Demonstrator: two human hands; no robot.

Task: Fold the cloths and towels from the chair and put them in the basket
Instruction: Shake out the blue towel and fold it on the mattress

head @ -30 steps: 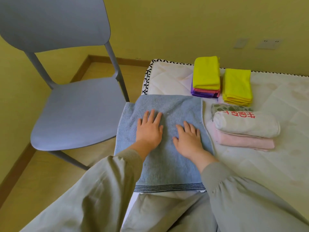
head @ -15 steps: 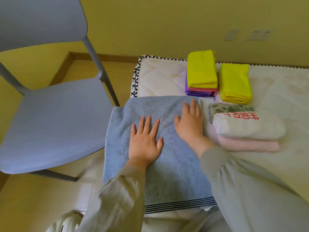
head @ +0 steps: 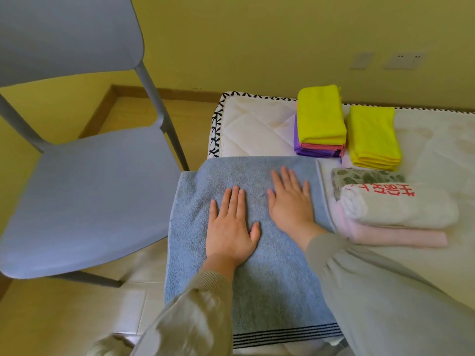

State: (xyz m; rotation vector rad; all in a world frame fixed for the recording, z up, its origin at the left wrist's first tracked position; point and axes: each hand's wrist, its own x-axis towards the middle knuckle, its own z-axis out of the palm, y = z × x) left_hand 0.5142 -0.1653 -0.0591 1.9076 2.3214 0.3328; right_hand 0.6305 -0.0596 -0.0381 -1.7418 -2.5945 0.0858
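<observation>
At the far left a grey-blue chair (head: 84,201) is seen, standing on the floor just beside the bed. Next to it, the blue towel (head: 246,291) is spread over the near-left corner of the mattress (head: 257,129). Its left edge hangs past the mattress side toward the chair, and its striped hem lies nearest the person.

The left hand (head: 231,227) is pressed flat on the middle of the towel, fingers straight and slightly spread, gripping nothing. Just to its right, the right hand (head: 290,201) is laid flat as well, fingers straight, a little farther up and near the towel's right edge. Smoothing before a fold is judged to be the step in hand.

Farther right, folded pieces are set on the mattress: a yellow cloth (head: 320,114) on top of pink and purple ones, and a second yellow stack (head: 372,137) just beside it. Nearer the person, a leaf-print cloth (head: 365,176) is partly hidden by a rolled white towel (head: 398,206) with red lettering, which rests on a folded pink towel (head: 390,236). No basket can be plainly made out.

If both palms are lifted together, the towel could be dragged off the mattress by its unsupported left part. For the same reason, the next fold could be skewed. The pink towel lies just beside the blue one's right edge, so the stack could be caught and the roll upset when that edge is raised.
</observation>
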